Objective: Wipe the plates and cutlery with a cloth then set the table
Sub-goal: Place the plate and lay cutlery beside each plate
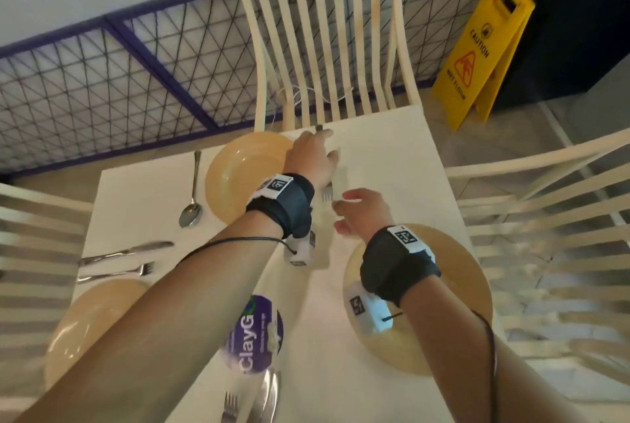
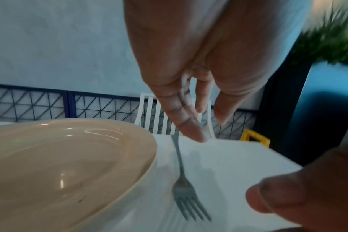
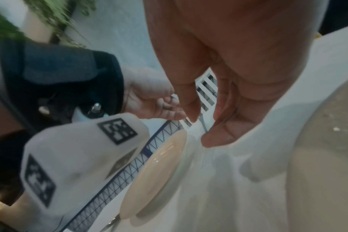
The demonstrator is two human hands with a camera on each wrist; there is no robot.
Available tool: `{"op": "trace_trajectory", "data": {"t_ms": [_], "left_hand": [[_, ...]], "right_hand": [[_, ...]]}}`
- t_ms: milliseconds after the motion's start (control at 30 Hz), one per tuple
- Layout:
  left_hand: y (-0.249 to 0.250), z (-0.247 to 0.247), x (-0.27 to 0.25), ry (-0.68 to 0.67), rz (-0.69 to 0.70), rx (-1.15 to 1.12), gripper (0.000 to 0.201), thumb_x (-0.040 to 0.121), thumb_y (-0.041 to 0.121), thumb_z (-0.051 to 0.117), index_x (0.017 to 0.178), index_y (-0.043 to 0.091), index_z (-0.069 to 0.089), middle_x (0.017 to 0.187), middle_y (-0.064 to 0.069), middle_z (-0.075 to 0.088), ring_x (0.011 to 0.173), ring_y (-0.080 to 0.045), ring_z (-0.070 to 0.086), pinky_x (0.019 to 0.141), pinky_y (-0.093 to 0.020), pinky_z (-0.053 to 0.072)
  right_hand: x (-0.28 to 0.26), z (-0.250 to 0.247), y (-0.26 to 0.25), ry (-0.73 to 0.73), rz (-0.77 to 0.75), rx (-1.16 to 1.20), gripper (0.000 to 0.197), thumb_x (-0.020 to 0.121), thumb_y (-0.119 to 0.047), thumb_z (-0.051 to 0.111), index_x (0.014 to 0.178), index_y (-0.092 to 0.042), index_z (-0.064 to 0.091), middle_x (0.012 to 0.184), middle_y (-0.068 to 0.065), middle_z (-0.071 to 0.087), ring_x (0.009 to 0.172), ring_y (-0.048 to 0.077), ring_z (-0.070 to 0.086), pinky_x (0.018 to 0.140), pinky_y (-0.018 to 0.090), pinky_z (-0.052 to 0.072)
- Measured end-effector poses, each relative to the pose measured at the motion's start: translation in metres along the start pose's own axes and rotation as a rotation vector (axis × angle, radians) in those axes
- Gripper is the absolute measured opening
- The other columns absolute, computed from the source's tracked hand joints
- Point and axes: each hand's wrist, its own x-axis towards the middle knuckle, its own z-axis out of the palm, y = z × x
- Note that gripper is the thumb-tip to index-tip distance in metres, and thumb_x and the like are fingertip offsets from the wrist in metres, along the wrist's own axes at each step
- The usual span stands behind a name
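A metal fork (image 2: pixel 181 177) lies on the white table (image 1: pixel 381 156), just right of the far beige plate (image 1: pixel 238 180), tines toward me. My left hand (image 1: pixel 324 149) hovers over its handle with straight fingers (image 2: pixel 189 124), their tips at the handle's far end. It grips nothing. My right hand (image 1: pixel 344 214) hangs near the fork's tines (image 1: pixel 327 196), fingers loosely curled and empty, thumb (image 3: pixel 218 138) low over the table. A second beige plate (image 1: pixel 453 286) sits under my right wrist. A third plate (image 1: pixel 92 330) is near left.
A spoon (image 1: pixel 192 194) lies left of the far plate. A knife (image 1: pixel 126 249) and fork (image 1: pixel 117 272) lie at the left, and more cutlery (image 1: pixel 252 402) at the near edge by a purple ClayG sticker (image 1: pixel 255 334). Cream slatted chairs (image 1: pixel 324 37) ring the table. A yellow wet-floor sign (image 1: pixel 484 47) stands far right.
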Motion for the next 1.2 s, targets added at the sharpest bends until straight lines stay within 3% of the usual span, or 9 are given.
{"op": "trace_trajectory", "data": {"t_ms": [100, 233, 333, 433, 567, 667, 833, 967, 1200], "left_hand": [[-0.011, -0.014, -0.058, 0.089, 0.057, -0.155, 0.038, 0.099, 0.028, 0.057, 0.136, 0.025, 0.061, 0.111, 0.001, 0.063, 0.108, -0.021, 0.057, 0.098, -0.038, 0.047], [-0.058, -0.013, -0.145, 0.137, 0.024, -0.229, 0.033, 0.097, 0.027, 0.059, 0.128, 0.024, 0.067, 0.105, 0.005, 0.063, 0.094, -0.018, 0.063, 0.092, -0.041, 0.054], [-0.096, -0.006, -0.213, 0.141, -0.131, -0.259, 0.028, 0.097, 0.024, 0.06, 0.124, 0.026, 0.068, 0.108, 0.003, 0.065, 0.088, -0.017, 0.066, 0.092, -0.039, 0.054], [-0.134, 0.009, -0.281, 0.074, -0.304, -0.239, 0.026, 0.099, 0.022, 0.056, 0.121, 0.027, 0.069, 0.116, 0.0, 0.067, 0.096, -0.019, 0.067, 0.094, -0.038, 0.053], [-0.168, 0.04, -0.365, -0.012, -0.38, -0.237, 0.02, 0.097, 0.024, 0.055, 0.106, 0.029, 0.071, 0.107, 0.004, 0.069, 0.086, -0.019, 0.069, 0.085, -0.041, 0.057], [-0.174, 0.058, -0.413, -0.122, -0.393, -0.133, 0.016, 0.094, 0.028, 0.051, 0.096, 0.029, 0.068, 0.103, 0.007, 0.068, 0.095, -0.02, 0.066, 0.088, -0.037, 0.053], [-0.174, 0.077, -0.449, -0.244, -0.371, 0.097, 0.029, 0.103, 0.032, 0.043, 0.128, 0.021, 0.053, 0.12, -0.002, 0.06, 0.106, -0.027, 0.065, 0.088, -0.036, 0.05], [-0.178, 0.077, -0.449, -0.257, -0.362, 0.177, 0.032, 0.103, 0.028, 0.044, 0.133, 0.018, 0.048, 0.124, -0.004, 0.059, 0.11, -0.028, 0.064, 0.087, -0.036, 0.049], [-0.177, 0.073, -0.441, -0.287, -0.228, 0.343, 0.038, 0.102, 0.016, 0.045, 0.14, 0.01, 0.046, 0.122, -0.005, 0.067, 0.11, -0.024, 0.067, 0.087, -0.033, 0.052]], "right_hand": [[-0.044, 0.0, 0.004, -0.015, -0.046, 0.034, 0.022, 0.085, -0.028, 0.072, 0.105, -0.025, 0.066, 0.076, 0.003, 0.076, 0.06, 0.016, 0.073, 0.079, 0.038, 0.063], [-0.103, 0.022, 0.021, -0.109, -0.092, -0.01, 0.018, 0.089, -0.024, 0.069, 0.106, -0.02, 0.067, 0.082, 0.002, 0.072, 0.063, 0.018, 0.068, 0.068, 0.032, 0.058], [-0.137, 0.053, 0.047, -0.159, -0.166, -0.146, 0.016, 0.082, -0.033, 0.068, 0.099, -0.03, 0.069, 0.082, -0.007, 0.072, 0.077, 0.021, 0.071, 0.078, 0.04, 0.06], [-0.164, 0.082, 0.08, -0.176, -0.22, -0.397, 0.017, 0.083, -0.036, 0.063, 0.1, -0.033, 0.068, 0.091, -0.011, 0.072, 0.089, 0.018, 0.069, 0.087, 0.037, 0.056], [-0.19, 0.11, 0.125, -0.161, -0.178, -0.677, 0.027, 0.089, -0.032, 0.063, 0.116, -0.029, 0.064, 0.118, -0.002, 0.069, 0.105, 0.023, 0.066, 0.091, 0.032, 0.052], [-0.203, 0.121, 0.149, -0.141, -0.104, -0.763, 0.032, 0.093, -0.035, 0.061, 0.124, -0.025, 0.059, 0.127, 0.003, 0.064, 0.112, 0.026, 0.063, 0.095, 0.034, 0.05], [-0.224, 0.133, 0.164, -0.088, -0.047, -0.796, 0.036, 0.092, -0.033, 0.061, 0.126, -0.024, 0.057, 0.129, 0.005, 0.063, 0.112, 0.028, 0.062, 0.095, 0.035, 0.049], [-0.236, 0.138, 0.165, -0.051, -0.02, -0.785, 0.034, 0.092, -0.033, 0.06, 0.124, -0.026, 0.058, 0.131, 0.005, 0.062, 0.113, 0.03, 0.061, 0.091, 0.032, 0.045], [-0.252, 0.143, 0.162, 0.006, -0.002, -0.715, 0.029, 0.089, -0.035, 0.06, 0.117, -0.028, 0.06, 0.127, 0.003, 0.066, 0.11, 0.027, 0.063, 0.087, 0.03, 0.045]]}}
